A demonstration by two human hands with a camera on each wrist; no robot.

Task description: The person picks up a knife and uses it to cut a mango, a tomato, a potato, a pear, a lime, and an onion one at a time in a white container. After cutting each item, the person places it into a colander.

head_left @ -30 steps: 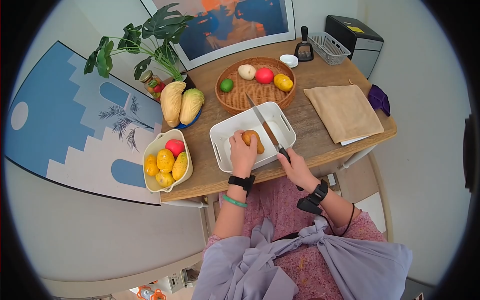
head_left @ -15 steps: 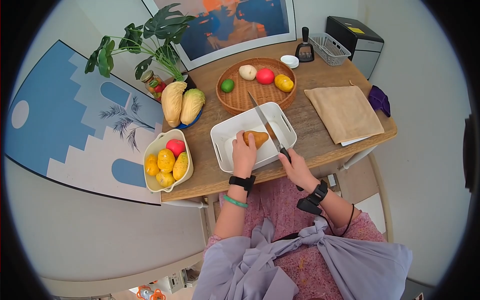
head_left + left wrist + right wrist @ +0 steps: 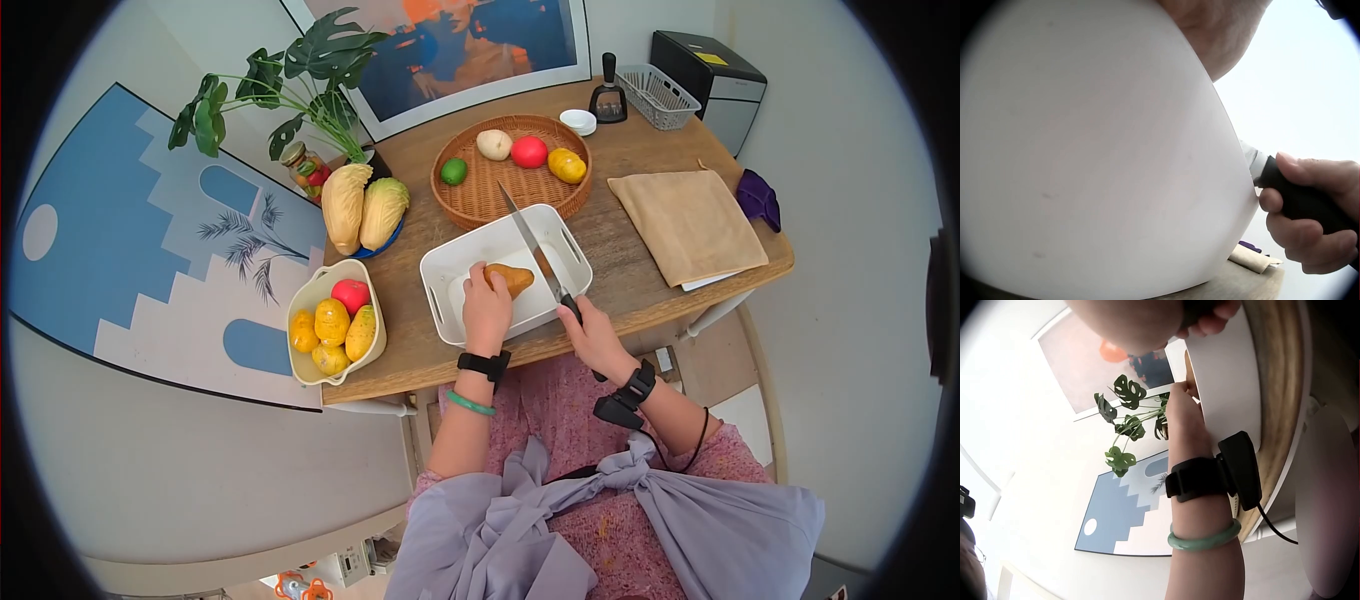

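Note:
A white plastic basin (image 3: 485, 240) stands at the table's near edge. Within it, in the head view, my left hand (image 3: 486, 308) holds the wide end of a brown pear (image 3: 516, 279), whose narrow end points right. My right hand (image 3: 597, 340) grips the black handle of a long kitchen knife (image 3: 536, 245); its blade slants across the basin, right of the pear, with the tip over the woven tray. In the left wrist view, the basin's outer wall hides the pear, and the right fingers (image 3: 1300, 234) curl round the handle.
Beyond the basin, a woven tray (image 3: 480, 205) bears several round produce pieces. Left are a cream basket (image 3: 375, 340) of yellow and red fruit and two cabbages (image 3: 362, 210). A folded beige cloth (image 3: 690, 225) lies right. A grater (image 3: 608, 100) stands at the back.
My left hand has turned the pear so that its narrow end, earlier pointing toward me, points right. The knife blade has tilted and shifted slightly; the right hand has barely moved.

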